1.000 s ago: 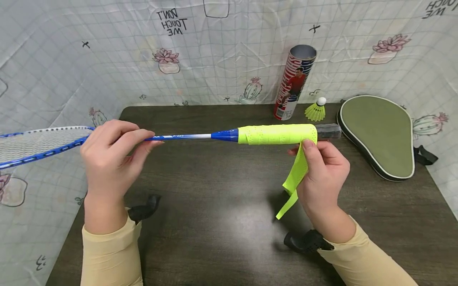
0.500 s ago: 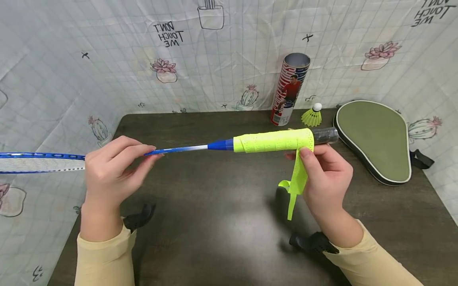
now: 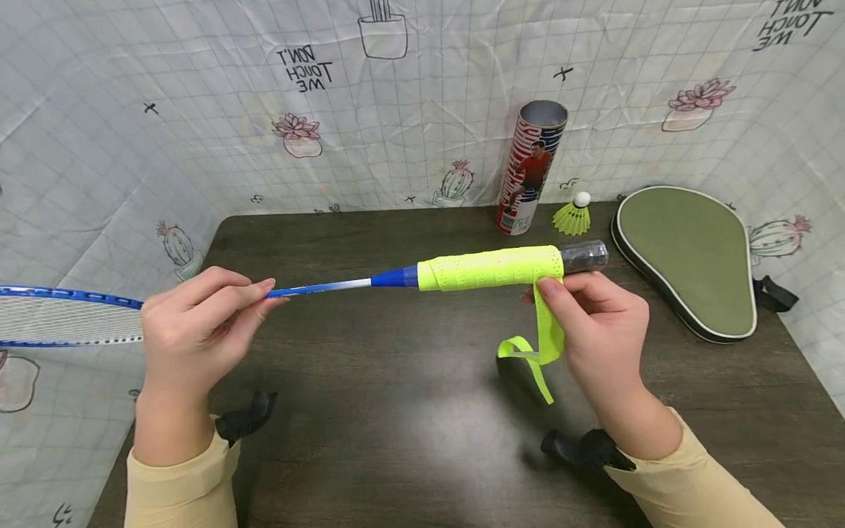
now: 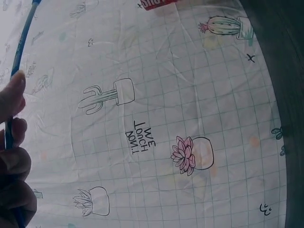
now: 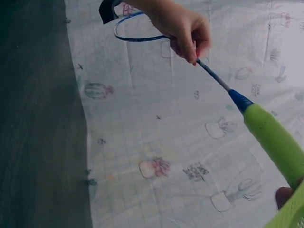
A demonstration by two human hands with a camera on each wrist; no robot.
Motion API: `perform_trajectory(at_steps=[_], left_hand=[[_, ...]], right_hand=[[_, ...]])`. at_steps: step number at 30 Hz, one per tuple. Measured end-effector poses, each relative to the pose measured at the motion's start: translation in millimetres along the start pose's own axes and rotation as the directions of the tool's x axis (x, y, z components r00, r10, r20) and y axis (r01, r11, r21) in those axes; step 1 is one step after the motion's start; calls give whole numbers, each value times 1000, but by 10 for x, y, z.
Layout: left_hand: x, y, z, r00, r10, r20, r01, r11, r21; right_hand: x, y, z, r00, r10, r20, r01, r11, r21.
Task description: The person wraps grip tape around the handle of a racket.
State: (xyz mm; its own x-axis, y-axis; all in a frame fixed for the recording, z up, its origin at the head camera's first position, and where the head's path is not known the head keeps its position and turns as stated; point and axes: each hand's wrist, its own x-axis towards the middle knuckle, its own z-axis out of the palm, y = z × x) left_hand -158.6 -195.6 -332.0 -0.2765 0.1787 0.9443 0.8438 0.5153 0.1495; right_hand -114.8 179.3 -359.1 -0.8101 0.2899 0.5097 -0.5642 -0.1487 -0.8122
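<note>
A blue and white badminton racket [image 3: 394, 278] is held level above the table. My left hand [image 3: 198, 326] pinches its thin shaft near the head, between thumb and fingers. Yellow perforated grip tape [image 3: 488, 268] is wound round most of the handle, while the dark handle end [image 3: 584, 256] shows bare. My right hand [image 3: 604, 337] pinches the tape's loose strip [image 3: 549, 334] just under the handle, and the strip's curled tail hangs below. In the right wrist view, the left hand [image 5: 183, 31] grips the shaft at the far end.
At the back of the dark table [image 3: 370, 440] stands an open shuttlecock tube [image 3: 532, 169]. Beside it is a yellow shuttlecock [image 3: 573, 215]. A green paddle-shaped case [image 3: 689, 260] lies at the right. Patterned white cloth [image 3: 396, 132] covers the back and sides.
The racket and both hands shift slightly left and lower in the view. The racket head turns its face differently. The loose tail of tape swings and curls.
</note>
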Motion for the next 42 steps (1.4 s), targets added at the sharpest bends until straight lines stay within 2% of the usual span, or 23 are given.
perform_trajectory(at_steps=[3,6,8,12,15,21,25,32,36,39,42], left_hand=[[27,51,21,999,17,31,-17,1000,15],[40,95,38,998,30,48,-32,999,32],[31,113,49,999,29,42,-30,999,33],[-8,108,71,1000,22,3,-22,999,25],[-36,86,62,999,18,-28,-17,999,42],[-59,78,101,993,-18,-114,28,995,91],[-59,74,126,995,-23,-100,29,998,60],[-43,28,114,998,19,-57,-19,1000,9],[-53,20,83,999,32,-19,-32,999,-17],[-46,30,67,999,32,-29,-32,999,-12],[-32,47,63,996,20,-82,-17,999,30]], right_hand=[[-9,33,-1,996,-31,-87,30,999,-16],[-7,43,0,990,-37,-133,35,999,-16],[-6,32,-5,992,-28,-124,31,999,22],[-11,-2,-24,999,-33,-31,36,994,107],[-10,-9,-18,999,-38,6,38,992,117],[-25,16,-16,995,-55,-87,55,998,-6],[-27,30,-39,991,-58,-119,51,997,-57],[-50,3,-42,998,-65,-23,67,993,95],[-61,3,-41,996,-69,-56,73,995,68],[-42,11,-30,993,-59,-101,65,997,50],[-32,20,-16,992,-54,-111,58,997,42]])
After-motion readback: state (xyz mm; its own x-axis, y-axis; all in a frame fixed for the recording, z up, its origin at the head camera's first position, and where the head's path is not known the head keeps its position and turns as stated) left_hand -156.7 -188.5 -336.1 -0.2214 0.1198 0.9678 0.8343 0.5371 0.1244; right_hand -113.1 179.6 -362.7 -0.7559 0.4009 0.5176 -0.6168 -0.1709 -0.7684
